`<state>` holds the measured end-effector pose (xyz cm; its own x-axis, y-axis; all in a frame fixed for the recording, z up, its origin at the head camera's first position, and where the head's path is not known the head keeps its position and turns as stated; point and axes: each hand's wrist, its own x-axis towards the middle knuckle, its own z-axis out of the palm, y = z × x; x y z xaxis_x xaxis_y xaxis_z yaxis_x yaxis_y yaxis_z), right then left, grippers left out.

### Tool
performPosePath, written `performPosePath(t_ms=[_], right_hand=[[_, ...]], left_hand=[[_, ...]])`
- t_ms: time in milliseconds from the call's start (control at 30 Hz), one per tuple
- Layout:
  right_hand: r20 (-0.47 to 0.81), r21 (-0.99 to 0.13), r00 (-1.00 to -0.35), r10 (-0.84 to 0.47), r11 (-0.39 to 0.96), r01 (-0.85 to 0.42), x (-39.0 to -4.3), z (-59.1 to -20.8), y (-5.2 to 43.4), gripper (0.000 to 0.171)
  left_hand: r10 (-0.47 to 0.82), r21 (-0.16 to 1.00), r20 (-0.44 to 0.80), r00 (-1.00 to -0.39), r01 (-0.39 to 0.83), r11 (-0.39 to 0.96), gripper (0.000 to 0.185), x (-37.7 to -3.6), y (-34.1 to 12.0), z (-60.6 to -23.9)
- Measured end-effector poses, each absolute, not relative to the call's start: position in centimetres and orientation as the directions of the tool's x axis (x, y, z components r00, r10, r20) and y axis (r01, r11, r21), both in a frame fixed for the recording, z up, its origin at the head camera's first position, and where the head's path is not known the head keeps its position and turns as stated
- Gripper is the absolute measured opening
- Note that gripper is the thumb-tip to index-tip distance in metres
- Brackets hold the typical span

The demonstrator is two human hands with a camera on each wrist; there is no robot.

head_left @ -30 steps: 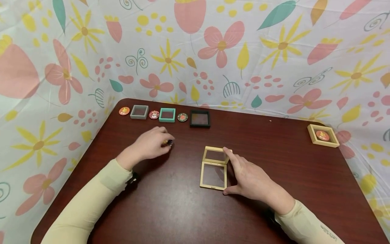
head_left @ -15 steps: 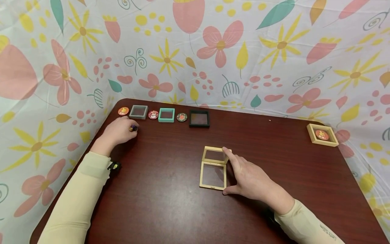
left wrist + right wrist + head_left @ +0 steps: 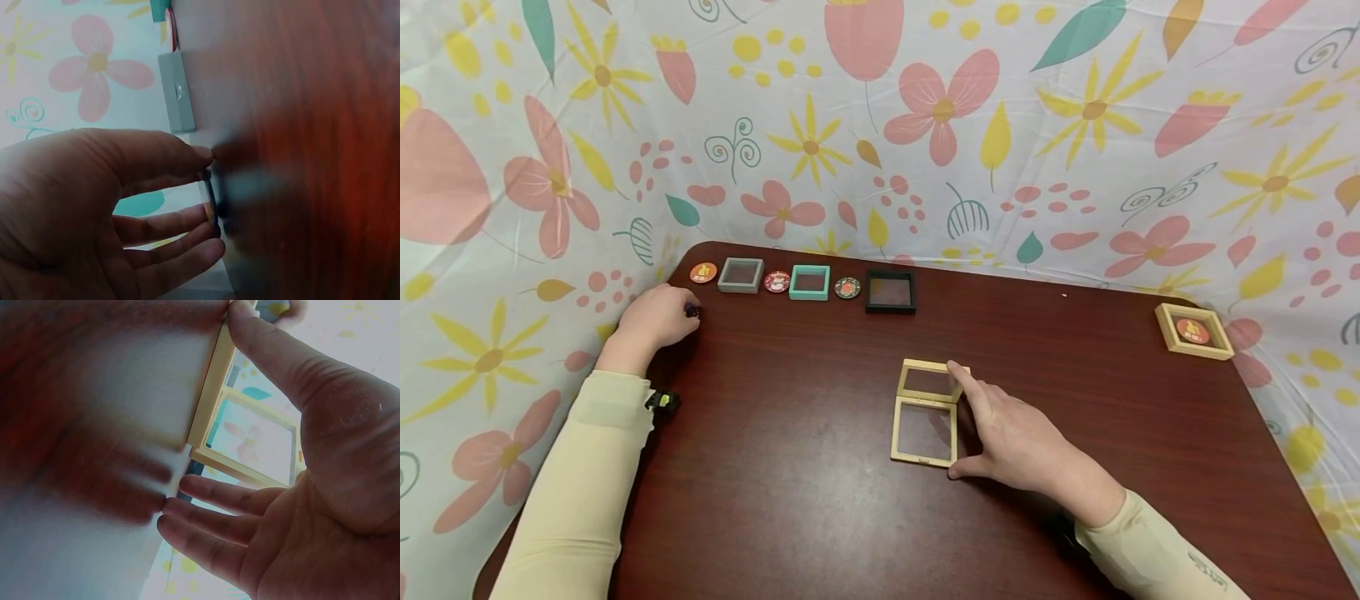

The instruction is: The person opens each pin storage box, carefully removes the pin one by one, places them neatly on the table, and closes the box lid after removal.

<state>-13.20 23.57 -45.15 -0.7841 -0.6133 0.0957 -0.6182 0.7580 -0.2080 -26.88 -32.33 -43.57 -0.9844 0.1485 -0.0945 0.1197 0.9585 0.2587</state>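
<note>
In the head view my left hand (image 3: 657, 317) is at the table's left edge, below an orange round badge (image 3: 703, 272). Between its thumb and fingers it pinches a small dark thin disc (image 3: 212, 199), seen edge-on in the left wrist view; its printed face is hidden. My right hand (image 3: 1018, 433) holds a yellow hinged display frame (image 3: 956, 433) at its right side. The thumb is at the base's near corner and the index finger on the raised lid (image 3: 262, 412). The frame's clear panels have nothing between them.
Along the back edge stand a grey frame (image 3: 741, 289), a red badge (image 3: 777, 282), a teal frame (image 3: 809, 295), a green badge (image 3: 847, 287) and a black frame (image 3: 891, 308). A yellow frame (image 3: 1195, 352) with an orange badge lies far right. Flowered cloth (image 3: 865, 158) hangs behind.
My left hand has moved left, from near the table's middle to its left edge, carrying the dark disc. The right hand and the hinged display frame stay in place.
</note>
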Motion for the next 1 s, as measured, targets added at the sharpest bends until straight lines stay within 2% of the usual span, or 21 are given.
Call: performPosePath(t_ms=[367, 800, 1000], right_hand=[[0.093, -0.211, -0.787, -0.610, 0.761, -0.614, -13.2, -45.1, 23.6, 0.154], [0.102, -0.207, -0.783, -0.614, 0.756, -0.620, -13.2, -45.2, 23.6, 0.156], [0.101, -0.208, -0.782, -0.615, 0.756, -0.621, -13.2, -45.1, 23.6, 0.156]], left_hand=[[0.145, 0.236, -0.120, -0.982, 0.113, 0.965, 0.036, -26.6, -32.5, -43.3], [0.121, 0.237, -0.148, -0.981, 0.084, 0.968, 0.044, -26.1, -32.0, -42.8], [0.134, 0.221, -0.116, -0.984, 0.106, 0.970, 0.048, -25.7, -30.6, -42.0]])
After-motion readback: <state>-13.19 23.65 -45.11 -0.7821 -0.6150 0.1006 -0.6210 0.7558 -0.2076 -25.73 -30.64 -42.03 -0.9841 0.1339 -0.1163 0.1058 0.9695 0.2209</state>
